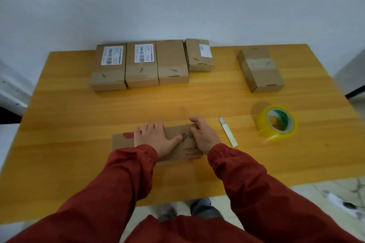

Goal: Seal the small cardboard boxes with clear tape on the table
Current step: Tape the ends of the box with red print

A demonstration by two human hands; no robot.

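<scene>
Spread left hand [153, 138] presses crosswise brown cardboard box [171, 133]; right hand [204, 137] grips its right end, nearer yellowish clear tape roll [261, 124] rightward.

Much of the nearest cardboard box [122, 141] is covered by the left hand [152, 138] and right hand [204, 136]. Its printing is partly hidden and cannot be read. Fine print on the white labels [112, 55] is too small to make out. The tape roll [276, 122] is blurred at its near rim. Both red sleeves [256, 193] are cut off by the lower edge.
</scene>
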